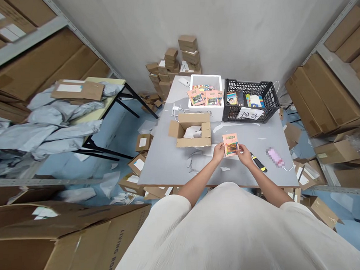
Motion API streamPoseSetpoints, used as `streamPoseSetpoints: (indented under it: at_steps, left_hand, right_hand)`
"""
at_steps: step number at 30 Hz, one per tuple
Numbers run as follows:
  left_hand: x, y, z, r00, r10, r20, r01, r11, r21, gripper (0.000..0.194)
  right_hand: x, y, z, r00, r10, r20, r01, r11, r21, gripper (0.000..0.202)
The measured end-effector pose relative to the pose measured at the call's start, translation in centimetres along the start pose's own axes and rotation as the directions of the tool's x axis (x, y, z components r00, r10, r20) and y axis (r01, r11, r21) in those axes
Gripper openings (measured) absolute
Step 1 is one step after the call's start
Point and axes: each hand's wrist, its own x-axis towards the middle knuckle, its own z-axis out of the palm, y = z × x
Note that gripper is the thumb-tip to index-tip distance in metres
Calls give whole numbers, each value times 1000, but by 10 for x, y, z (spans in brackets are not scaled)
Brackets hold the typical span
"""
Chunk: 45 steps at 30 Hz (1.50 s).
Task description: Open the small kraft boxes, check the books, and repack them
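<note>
Booklet (231,144) was pinched at side edges by left hand (218,152) and right hand (244,154) (both nearly closed); gap was left before crate (230,114), one o'clock.

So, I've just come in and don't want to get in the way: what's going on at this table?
A person in a white top is holding a pink booklet over the gray table, left hand and right hand at opposite edges. An open cardboard box stands to the left. Farther back, similar booklets sit in a white bin, beside a black crate. A cutter lies near the right hand.
</note>
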Motion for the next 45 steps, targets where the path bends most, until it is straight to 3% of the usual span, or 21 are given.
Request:
streamPoseSetpoints:
  at_steps: [4, 8, 12, 15, 19, 23, 28, 31, 35, 39, 45]
  left_hand:
    - [7, 7, -16, 998, -40, 39, 41, 999, -6, 21]
    - [11, 11, -15, 994, 12, 106, -17, 999, 41, 23]
    - [19, 15, -7, 988, -24, 154, 9, 995, 97, 33]
    - [37, 25, -1, 989, -34, 145, 18, 994, 109, 36]
    - [79, 47, 11, 993, -26, 117, 17, 997, 78, 25]
    - [130, 71, 35, 998, -25, 60, 24, 1000, 15, 19]
    - [183, 94, 67, 1000, 7, -4, -7, 998, -59, 25]
    - [199, 99, 76, 1000, 6, -31, -8, 996, -94, 34]
    - [206, 93, 75, 999, -44, -26, 42, 996, -74, 29]
    - [205, 80, 71, 997, -62, -46, 60, 998, -34, 22]
    - [193, 72, 67, 998, -62, -33, 62, 998, -5, 19]
  right_hand:
    - [-8, -1, 7, 972, 220, 80, -233, 940, 249, 45]
    - [-7, -9, 7, 963, 271, -12, -240, 874, 422, 54]
    - [17, -21, -1, 957, 285, -60, -226, 858, 461, 56]
    - [49, -30, -9, 959, 279, -59, -220, 856, 468, 54]
    - [102, -45, -17, 969, 243, -55, -189, 861, 472, 50]
    - [160, -57, -27, 980, 187, -65, -136, 872, 471, 44]
    - [242, -65, -35, 979, 186, -88, -120, 865, 487, 33]
    - [290, -70, -32, 972, 209, -110, -125, 849, 513, 26]
    - [334, -73, -26, 975, 208, -75, -133, 824, 551, 24]
    - [343, -66, -22, 977, 212, -9, -168, 797, 581, 24]
    - [305, -52, -24, 975, 213, 67, -215, 809, 548, 14]
